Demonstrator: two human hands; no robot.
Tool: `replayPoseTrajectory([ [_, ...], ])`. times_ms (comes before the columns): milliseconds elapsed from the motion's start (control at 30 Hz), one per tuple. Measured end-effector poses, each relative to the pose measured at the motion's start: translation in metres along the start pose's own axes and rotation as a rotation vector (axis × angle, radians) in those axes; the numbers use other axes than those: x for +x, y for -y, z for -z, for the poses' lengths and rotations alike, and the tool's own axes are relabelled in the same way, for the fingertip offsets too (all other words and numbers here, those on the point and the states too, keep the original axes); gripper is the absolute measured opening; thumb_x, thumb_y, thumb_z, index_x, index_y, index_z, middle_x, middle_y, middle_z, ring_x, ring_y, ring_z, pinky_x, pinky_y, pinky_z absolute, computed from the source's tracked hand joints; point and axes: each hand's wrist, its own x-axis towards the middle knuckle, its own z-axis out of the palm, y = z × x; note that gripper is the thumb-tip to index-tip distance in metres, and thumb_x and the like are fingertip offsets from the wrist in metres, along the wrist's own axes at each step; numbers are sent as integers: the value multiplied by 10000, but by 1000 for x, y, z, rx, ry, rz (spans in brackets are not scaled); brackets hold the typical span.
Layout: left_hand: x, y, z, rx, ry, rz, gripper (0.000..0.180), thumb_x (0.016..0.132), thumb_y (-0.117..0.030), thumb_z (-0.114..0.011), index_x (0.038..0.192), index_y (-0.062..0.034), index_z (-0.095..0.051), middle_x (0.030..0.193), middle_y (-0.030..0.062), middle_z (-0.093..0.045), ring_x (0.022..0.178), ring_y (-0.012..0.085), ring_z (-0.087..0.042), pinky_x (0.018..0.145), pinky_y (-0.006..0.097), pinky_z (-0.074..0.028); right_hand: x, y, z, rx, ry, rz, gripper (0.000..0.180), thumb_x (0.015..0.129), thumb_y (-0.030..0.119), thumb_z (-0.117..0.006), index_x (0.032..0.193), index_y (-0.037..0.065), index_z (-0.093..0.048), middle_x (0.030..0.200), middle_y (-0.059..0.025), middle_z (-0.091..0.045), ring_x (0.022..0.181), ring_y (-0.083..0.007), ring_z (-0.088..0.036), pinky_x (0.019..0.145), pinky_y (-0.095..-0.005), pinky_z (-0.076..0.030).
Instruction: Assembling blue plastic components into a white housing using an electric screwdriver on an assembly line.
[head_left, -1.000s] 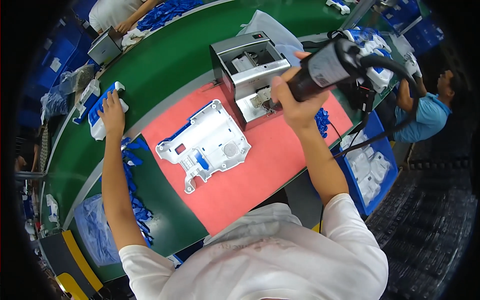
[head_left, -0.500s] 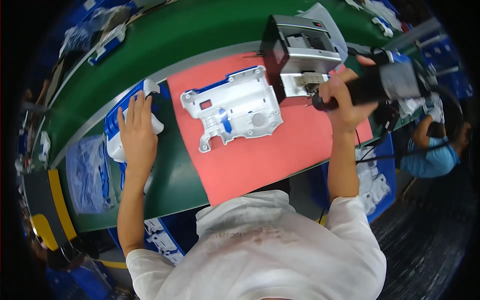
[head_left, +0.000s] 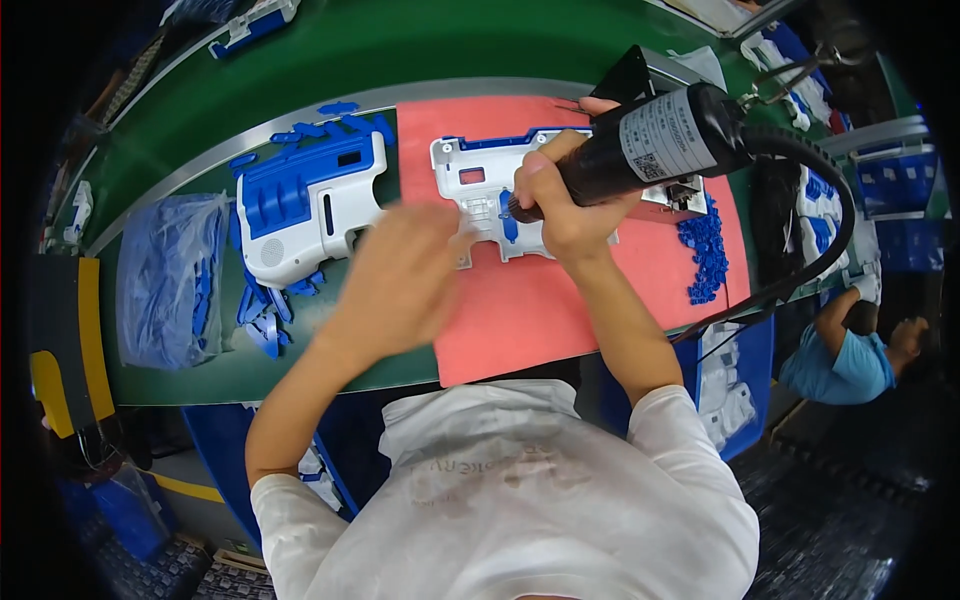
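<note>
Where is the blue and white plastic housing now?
In the head view the blue and white housing lies on the green table, left of the red mat, beside the left hand.

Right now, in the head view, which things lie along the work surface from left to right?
Clear bag of blue parts → blue and white housing → left hand → right hand holding the black power screwdriver → pile of small blue pieces.

A black cylindrical power screwdriver (head_left: 640,150) with a pale label lies tilted over a white plastic housing (head_left: 490,195) – blue-trimmed, flat on the red mat (head_left: 540,310) near its far edge – its tip meeting the housing's middle.
</note>
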Motion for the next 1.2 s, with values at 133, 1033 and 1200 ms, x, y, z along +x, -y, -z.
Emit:
replayPoseTrajectory([
  [133,19,-15,-38,98,-16,-124,384,746,-132,-633,1102,9,-601,1176,163,-600,1131,310,-552,916,426,-439,-2,-2,-4,22,-11,-30,578,801,-108,-563,1294,-45,-268,626,-66,-543,499,-140,-535,499,-285,-464],
  [1033,20,-4,-56,143,15,-77,211,708,-93,-600,894,3,-623,1034,125,-623,885,224,-567,768,330,-494,-14,-13,0,-178,176,9,523,805,-99,-585,1197,24,-260,640,-47,-541,517,-121,-534,567,-276,-465],
  [1200,23,-3,-61,139,-29,-86,202,694,-90,-603,874,-2,-623,984,110,-617,868,220,-568,755,325,-495,-11,-11,4,-236,267,29,517,806,-122,-574,1179,56,-263,663,-48,-533,558,-121,-553,564,-271,-465],
])
